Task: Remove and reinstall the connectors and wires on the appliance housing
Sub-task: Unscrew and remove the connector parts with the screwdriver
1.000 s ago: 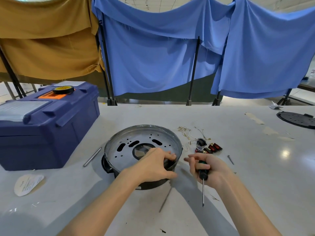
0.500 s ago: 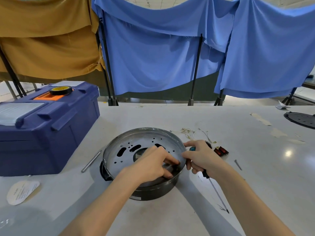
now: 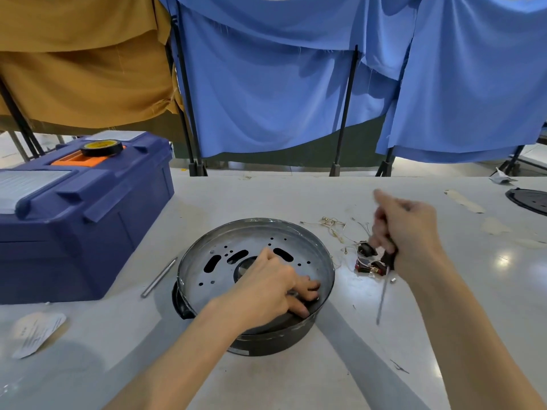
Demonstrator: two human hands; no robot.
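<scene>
beside the housing (image 3: 268,341), right hand (image 3: 406,232) has lifted the screwdriver (image 3: 382,295).

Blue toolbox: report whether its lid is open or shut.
Shut. The toolbox lid lies flat on the body, with a tape roll resting on top.

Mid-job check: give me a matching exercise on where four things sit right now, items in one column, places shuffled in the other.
1 tape roll
2 metal rod
3 screwdriver
4 black disc

A in the right hand
B on the toolbox lid
C far right edge of the table
D on the table between toolbox and housing

Pairs: 1-B, 2-D, 3-A, 4-C
</scene>
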